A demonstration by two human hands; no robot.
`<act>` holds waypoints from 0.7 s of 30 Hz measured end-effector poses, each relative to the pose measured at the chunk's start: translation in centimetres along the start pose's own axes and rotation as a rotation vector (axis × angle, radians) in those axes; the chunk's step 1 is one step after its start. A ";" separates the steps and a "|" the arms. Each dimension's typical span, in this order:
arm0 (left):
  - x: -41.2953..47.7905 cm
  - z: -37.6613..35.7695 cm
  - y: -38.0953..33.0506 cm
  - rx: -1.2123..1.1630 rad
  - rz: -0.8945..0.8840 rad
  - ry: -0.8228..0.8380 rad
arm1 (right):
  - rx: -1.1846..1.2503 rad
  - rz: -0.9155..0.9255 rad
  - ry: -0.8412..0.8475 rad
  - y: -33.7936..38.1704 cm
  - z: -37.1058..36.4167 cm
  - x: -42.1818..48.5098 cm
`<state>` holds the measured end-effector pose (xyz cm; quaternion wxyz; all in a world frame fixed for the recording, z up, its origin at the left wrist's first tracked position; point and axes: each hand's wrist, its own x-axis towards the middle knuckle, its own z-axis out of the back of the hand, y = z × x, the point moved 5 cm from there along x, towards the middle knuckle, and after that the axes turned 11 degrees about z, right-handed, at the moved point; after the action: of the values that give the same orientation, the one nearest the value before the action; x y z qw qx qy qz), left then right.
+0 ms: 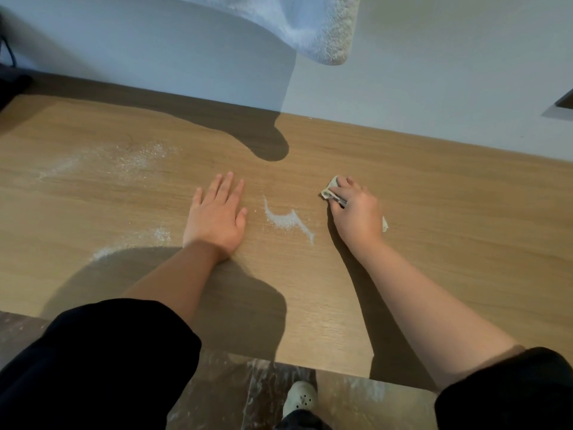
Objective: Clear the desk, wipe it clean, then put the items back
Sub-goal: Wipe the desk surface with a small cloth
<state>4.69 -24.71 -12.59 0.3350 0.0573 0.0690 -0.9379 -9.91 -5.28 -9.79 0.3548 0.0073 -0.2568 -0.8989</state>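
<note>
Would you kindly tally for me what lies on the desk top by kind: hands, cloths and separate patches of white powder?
Hands: 2, the left hand lying flat and the right hand.
Cloths: 1, the cloth under the right hand.
Patches of white powder: 3, one between the hands, one far left, one near left.
Total: 6.

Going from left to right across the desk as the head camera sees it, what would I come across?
First scattered white powder → left hand lying flat on the desk → curved streak of powder → cloth held under the right hand.
</note>
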 end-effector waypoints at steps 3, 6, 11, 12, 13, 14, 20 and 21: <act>0.1 0.0 0.0 0.029 0.004 0.011 | 0.138 0.017 -0.005 -0.5 0.4 -0.2; 0.1 0.0 0.0 0.039 0.002 0.013 | 0.271 -0.131 -0.172 -2.6 1.5 2.0; 0.2 -0.1 0.0 0.020 0.008 0.010 | 0.169 -0.346 -0.416 -7.2 3.0 9.4; 0.2 -0.1 0.1 0.014 0.009 0.009 | 0.107 -0.391 -0.389 -7.6 2.7 10.3; 0.3 -0.1 0.1 0.010 0.009 0.006 | 0.055 -0.423 -0.365 -8.0 2.3 11.1; 0.3 -0.1 0.1 0.011 0.012 0.003 | 0.033 -0.436 -0.345 -8.1 1.9 11.7; 0.0 -0.2 0.2 -0.033 -0.003 -0.060 | 0.005 -0.396 -0.343 -7.3 0.4 13.5; -0.1 -0.1 0.2 -0.048 -0.007 -0.071 | -0.013 -0.366 -0.326 -7.0 0.2 13.5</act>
<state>4.86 -24.80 -12.72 0.3353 0.0159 0.0798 -0.9386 -24.46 -9.53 -10.62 0.1400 -0.0937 -0.2993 -0.9392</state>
